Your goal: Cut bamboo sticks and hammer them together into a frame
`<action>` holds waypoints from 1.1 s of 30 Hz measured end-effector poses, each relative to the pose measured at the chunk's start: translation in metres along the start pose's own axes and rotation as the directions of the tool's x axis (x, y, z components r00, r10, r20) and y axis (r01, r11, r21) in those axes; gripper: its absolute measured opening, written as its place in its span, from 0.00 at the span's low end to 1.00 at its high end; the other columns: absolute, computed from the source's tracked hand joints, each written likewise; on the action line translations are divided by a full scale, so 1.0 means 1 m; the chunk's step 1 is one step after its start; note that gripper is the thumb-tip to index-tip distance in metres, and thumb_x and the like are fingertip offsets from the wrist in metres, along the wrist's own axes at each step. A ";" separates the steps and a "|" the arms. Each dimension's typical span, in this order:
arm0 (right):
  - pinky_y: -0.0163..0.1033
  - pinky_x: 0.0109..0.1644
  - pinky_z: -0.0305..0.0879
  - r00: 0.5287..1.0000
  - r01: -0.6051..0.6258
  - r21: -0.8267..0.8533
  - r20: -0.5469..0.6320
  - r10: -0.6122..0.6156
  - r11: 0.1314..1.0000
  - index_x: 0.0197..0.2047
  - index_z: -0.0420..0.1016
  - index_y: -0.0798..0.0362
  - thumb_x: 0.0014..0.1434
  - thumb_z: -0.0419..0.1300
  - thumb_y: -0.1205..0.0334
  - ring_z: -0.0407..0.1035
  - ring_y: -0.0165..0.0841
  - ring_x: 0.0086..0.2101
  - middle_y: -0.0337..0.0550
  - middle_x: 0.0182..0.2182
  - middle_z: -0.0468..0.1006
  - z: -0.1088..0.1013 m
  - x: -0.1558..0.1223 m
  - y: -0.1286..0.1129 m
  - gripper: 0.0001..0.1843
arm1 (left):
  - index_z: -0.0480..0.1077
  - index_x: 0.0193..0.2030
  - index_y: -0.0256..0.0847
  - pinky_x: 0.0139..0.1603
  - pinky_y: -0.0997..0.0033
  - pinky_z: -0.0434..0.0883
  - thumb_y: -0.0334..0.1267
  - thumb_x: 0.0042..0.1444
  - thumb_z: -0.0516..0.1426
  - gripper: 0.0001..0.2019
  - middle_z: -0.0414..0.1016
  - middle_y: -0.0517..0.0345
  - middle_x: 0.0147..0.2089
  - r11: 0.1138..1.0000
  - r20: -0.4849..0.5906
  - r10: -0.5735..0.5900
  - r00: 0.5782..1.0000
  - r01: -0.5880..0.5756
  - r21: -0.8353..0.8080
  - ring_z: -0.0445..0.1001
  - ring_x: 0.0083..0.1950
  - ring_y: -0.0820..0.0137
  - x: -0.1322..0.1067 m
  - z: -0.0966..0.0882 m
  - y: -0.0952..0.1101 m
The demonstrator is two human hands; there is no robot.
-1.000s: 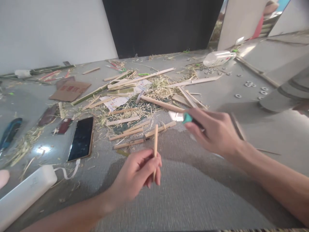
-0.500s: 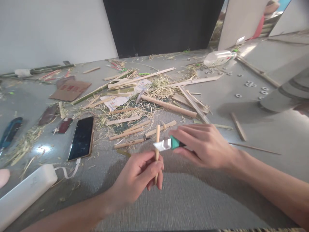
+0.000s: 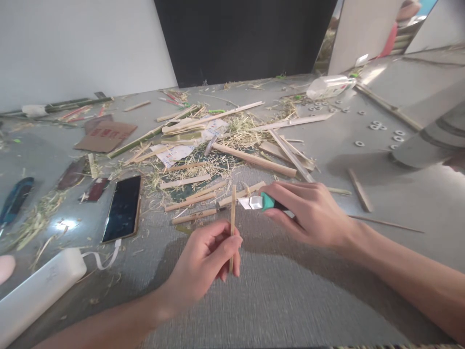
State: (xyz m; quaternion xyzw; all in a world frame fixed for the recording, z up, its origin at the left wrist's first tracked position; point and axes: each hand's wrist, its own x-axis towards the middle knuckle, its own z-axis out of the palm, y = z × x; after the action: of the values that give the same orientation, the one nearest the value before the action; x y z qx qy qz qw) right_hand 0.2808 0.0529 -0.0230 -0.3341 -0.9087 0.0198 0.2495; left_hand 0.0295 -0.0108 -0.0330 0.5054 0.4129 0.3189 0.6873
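My left hand (image 3: 205, 259) pinches a thin bamboo stick (image 3: 233, 209) and holds it upright over the grey table (image 3: 276, 295). My right hand (image 3: 312, 213) is closed on a knife with a green handle (image 3: 268, 200); its short silver blade (image 3: 251, 202) points left and sits just right of the stick's upper part, almost touching it. Behind the stick, several cut bamboo sticks (image 3: 203, 196) lie loose on the table.
A pile of bamboo strips and shavings (image 3: 232, 140) covers the table's middle. A black phone (image 3: 122, 207) and a white power bank (image 3: 38, 288) lie at the left, cardboard (image 3: 105, 135) behind them. Small washers (image 3: 378, 127) and a clear bottle (image 3: 329, 87) are at the far right.
My right hand brought the knife in from the far right to the stick, then lifted the blade slightly higher along it. My left hand kept the stick upright, almost still.
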 end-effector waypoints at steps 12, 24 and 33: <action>0.40 0.32 0.53 0.996 0.075 0.065 0.047 -0.078 0.995 0.46 0.70 0.55 0.73 0.51 0.51 0.62 0.32 0.28 0.39 0.30 0.70 0.004 0.000 -0.009 0.16 | 0.67 0.36 0.40 0.22 0.84 0.62 0.48 0.71 0.55 0.15 0.74 0.65 0.24 1.000 0.000 0.000 1.000 0.000 0.012 0.65 0.20 0.82 0.000 -0.001 -0.001; 0.41 0.32 0.57 0.985 0.173 0.049 0.008 -0.174 0.984 0.46 0.71 0.56 0.74 0.48 0.47 0.65 0.33 0.28 0.41 0.30 0.73 0.001 0.001 -0.017 0.21 | 0.66 0.37 0.39 0.22 0.83 0.62 0.50 0.70 0.55 0.17 0.73 0.61 0.23 0.999 0.115 0.050 0.992 -0.048 -0.018 0.64 0.21 0.80 -0.004 0.001 0.000; 0.37 0.26 0.51 0.960 -0.219 -0.038 -0.187 0.209 0.975 0.45 0.72 0.55 0.74 0.51 0.54 0.57 0.27 0.22 0.37 0.25 0.69 -0.011 0.002 0.012 0.14 | 0.63 0.34 0.39 0.20 0.83 0.61 0.53 0.68 0.57 0.20 0.73 0.59 0.22 0.990 0.251 -0.053 0.967 0.084 -0.114 0.62 0.19 0.81 -0.007 0.009 -0.003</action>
State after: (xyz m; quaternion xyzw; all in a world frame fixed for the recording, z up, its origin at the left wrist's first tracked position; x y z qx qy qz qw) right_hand 0.2916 0.0619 -0.0150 -0.4380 -0.8409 -0.0103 0.3178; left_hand 0.0344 -0.0217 -0.0326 0.4829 0.3209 0.2544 0.7740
